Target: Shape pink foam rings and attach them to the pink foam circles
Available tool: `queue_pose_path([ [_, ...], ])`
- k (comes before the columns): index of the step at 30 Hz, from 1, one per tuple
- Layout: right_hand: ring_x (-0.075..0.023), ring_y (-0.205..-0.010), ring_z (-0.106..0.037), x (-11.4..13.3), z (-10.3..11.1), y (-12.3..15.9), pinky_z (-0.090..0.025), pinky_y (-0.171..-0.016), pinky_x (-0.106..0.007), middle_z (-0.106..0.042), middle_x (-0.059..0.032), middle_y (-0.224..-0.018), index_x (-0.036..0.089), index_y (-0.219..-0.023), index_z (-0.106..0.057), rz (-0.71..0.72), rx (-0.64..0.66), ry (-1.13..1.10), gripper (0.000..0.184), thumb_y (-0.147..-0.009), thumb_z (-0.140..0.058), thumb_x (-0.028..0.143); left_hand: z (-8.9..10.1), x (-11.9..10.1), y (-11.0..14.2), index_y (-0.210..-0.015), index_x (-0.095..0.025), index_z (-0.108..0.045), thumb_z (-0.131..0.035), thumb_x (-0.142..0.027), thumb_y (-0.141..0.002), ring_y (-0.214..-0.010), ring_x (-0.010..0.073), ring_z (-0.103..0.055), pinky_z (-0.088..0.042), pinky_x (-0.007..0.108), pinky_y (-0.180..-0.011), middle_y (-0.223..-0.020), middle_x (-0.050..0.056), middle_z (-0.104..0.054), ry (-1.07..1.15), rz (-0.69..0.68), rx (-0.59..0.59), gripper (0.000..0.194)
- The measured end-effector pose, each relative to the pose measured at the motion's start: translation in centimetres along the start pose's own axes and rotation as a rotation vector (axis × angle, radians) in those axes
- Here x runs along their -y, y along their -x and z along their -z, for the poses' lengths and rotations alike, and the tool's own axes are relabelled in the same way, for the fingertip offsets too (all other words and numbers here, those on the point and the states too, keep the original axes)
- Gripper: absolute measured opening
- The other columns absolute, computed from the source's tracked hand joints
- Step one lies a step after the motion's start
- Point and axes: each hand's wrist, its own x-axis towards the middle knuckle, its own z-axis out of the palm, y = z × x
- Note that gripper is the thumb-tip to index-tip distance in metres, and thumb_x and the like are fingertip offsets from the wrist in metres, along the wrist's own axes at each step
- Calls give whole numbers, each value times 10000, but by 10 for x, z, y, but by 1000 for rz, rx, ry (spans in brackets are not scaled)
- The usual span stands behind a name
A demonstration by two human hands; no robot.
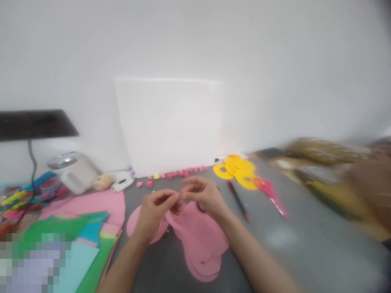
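My left hand and my right hand meet over the grey table, thumbs and fingers pinched close together. Whatever sits between the fingertips is too small and blurred to name. Below them lie overlapping rounded pink paper cutouts, partly hidden by the hands. Another round pink cutout shows behind my left wrist. Beyond the fingers runs a row of small pink and red beads or charms, with a yellow one among them. A black and red pen lies right of my right hand.
Pink-handled scissors and yellow paper rings lie to the right. A white board leans on the wall. Coloured paper sheets, a white mug-like container and a dark cable occupy the left.
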Motion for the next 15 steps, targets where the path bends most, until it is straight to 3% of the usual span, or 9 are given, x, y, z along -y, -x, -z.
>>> queue_pose_path([
  [9,-137,-589,-605,2,-2,1,-507,-608,-282,-618,32,-561,168,-792,-641,9,64,-39,419,-441,-846,268,0,-1,1,-692,-139,-686,-601,-311,-798,-534,142,-568,-480,252,-533,-592,41,-627,-79,-23,84,219],
  [15,-128,-610,-589,0,0,2,-495,-629,-275,-570,50,-555,165,-808,-626,-6,180,-50,419,-462,-847,251,2,-4,2,-652,-143,-683,-612,-328,-783,-521,146,-579,-494,247,-497,-580,39,-616,-120,-3,125,238],
])
